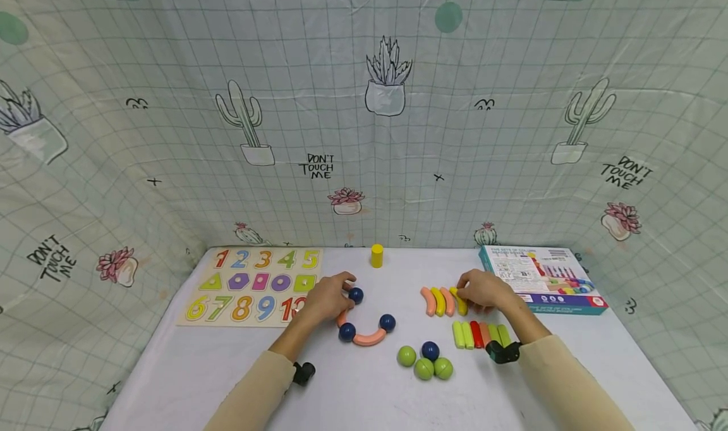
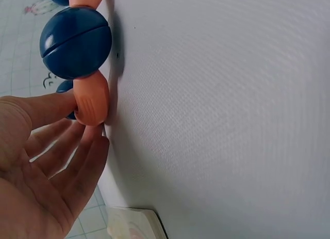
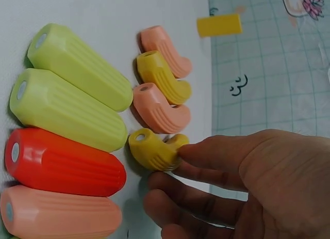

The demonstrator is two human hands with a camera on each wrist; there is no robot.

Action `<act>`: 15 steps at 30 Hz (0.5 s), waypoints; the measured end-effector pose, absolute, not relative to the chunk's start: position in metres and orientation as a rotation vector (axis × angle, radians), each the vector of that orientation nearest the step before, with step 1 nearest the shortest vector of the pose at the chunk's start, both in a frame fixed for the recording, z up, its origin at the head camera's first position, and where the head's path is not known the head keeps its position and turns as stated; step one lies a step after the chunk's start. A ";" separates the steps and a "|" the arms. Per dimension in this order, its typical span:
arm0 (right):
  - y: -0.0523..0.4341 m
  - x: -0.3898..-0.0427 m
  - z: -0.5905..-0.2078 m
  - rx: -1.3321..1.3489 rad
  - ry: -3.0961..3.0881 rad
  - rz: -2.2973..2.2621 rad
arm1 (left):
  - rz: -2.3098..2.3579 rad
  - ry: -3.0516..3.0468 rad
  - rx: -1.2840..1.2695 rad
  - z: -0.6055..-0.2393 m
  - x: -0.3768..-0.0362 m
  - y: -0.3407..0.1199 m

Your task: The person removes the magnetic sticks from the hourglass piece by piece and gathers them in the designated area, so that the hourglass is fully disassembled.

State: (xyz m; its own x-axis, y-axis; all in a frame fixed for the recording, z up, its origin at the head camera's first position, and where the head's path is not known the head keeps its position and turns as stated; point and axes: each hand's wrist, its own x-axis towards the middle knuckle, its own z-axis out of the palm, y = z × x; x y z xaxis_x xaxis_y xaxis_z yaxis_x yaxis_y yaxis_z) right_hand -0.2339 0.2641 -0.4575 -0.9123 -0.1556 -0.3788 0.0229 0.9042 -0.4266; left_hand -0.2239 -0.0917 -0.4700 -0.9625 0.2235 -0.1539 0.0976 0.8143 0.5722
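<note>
My left hand [image 1: 325,299] pinches a curved orange magnetic rod [image 2: 93,99] between thumb and fingers. That rod joins a dark blue ball [image 2: 76,43], followed by another curved orange rod [image 1: 370,338] and a blue ball [image 1: 387,322] at the far end. A further blue ball [image 1: 355,295] is by the left fingertips. My right hand [image 1: 482,290] pinches one end of a curved yellow rod [image 3: 154,154] with thumb and index finger. It is the rightmost of a row of curved rods, beside an orange one [image 3: 161,109].
Straight rods [image 1: 476,334] lie in a row below the right hand. Green balls [image 1: 424,369] and a blue ball [image 1: 430,351] cluster at front centre. A yellow cylinder [image 1: 376,256] stands at the back. A number puzzle board [image 1: 227,285] is left, a toy box [image 1: 540,279] right.
</note>
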 end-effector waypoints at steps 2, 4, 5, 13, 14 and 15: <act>0.263 -0.234 -0.457 -0.100 2.650 -0.601 | 0.838 2.798 0.237 -0.471 -0.224 -0.092; 0.261 -0.233 -0.457 -0.102 2.642 -0.604 | 0.825 2.807 0.226 -0.471 -0.223 -0.093; 0.261 -0.233 -0.457 -0.104 2.639 -0.605 | 0.821 2.810 0.222 -0.471 -0.223 -0.093; 0.255 -0.234 -0.455 -0.124 2.625 -0.623 | 0.842 2.802 0.203 -0.470 -0.221 -0.098; 0.255 -0.234 -0.455 -0.125 2.625 -0.627 | 0.841 2.801 0.209 -0.470 -0.220 -0.098; 0.254 -0.234 -0.455 -0.125 2.625 -0.629 | 0.837 2.802 0.215 -0.470 -0.220 -0.099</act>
